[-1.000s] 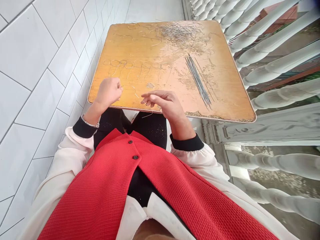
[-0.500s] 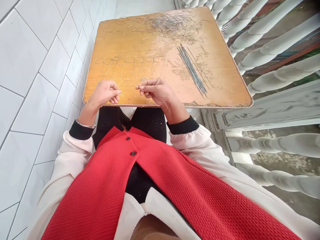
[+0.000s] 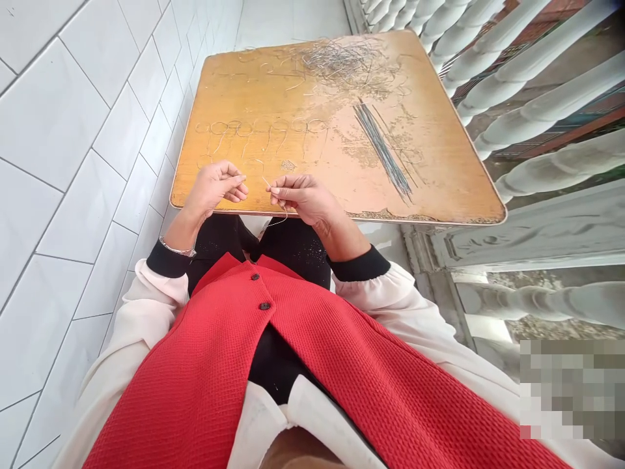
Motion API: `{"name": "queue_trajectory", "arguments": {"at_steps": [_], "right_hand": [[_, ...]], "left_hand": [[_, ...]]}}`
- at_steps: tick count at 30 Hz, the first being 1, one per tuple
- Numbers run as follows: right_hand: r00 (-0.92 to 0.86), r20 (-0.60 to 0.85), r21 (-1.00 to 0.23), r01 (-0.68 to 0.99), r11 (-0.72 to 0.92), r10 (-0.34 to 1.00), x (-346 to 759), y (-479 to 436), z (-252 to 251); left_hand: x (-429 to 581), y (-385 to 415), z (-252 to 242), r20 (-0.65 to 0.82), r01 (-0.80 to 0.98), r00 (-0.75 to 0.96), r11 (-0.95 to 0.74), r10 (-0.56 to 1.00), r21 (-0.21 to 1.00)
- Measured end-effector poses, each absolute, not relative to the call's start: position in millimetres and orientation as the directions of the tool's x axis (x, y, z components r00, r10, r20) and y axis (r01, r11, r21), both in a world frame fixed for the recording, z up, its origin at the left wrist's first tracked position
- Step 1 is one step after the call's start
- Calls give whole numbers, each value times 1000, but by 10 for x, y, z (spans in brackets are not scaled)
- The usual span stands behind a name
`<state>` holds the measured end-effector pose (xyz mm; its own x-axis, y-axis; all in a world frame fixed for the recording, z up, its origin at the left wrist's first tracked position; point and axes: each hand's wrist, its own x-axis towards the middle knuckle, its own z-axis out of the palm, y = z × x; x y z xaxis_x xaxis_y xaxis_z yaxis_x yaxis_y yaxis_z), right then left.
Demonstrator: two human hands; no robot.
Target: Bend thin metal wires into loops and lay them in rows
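Between the thumb and fingertips of my right hand is a thin wire, over the table's near edge. One end rises toward the left and the other curves down below the hand. To its left, my left hand has loosely curled fingers set apart, with no wire visible in them. Just beyond the hands lies a small mesh-like clump. Farther back is a row of wire loops with tails. A bundle of straight dark wires rests to the right.
The worn wooden table has peeling patches on its right side. At its far edge lies a tangled heap of thin wire. A white tiled wall runs along the left, and a white balustrade along the right.
My left fingers have loosened and come away from the wire. The wire in my right hand now points up more steeply, with its tail bowed below. The view has shifted slightly.
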<state>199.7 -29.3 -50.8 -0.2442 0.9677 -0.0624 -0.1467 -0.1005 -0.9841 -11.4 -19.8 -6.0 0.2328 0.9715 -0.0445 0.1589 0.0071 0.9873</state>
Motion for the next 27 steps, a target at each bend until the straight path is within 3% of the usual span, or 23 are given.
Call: {"name": "queue_trajectory", "arguments": {"at_steps": [13, 27], "right_hand": [[-265, 19, -971, -235, -46, 964, 1691, -470, -640], [-198, 8, -978, -207, -33, 980, 1684, -519, -633]], "left_hand": [[38, -260, -240, 2, -134, 204, 26, 979, 991], [-40, -341, -181, -7, -27, 164, 11, 986, 1000]]}}
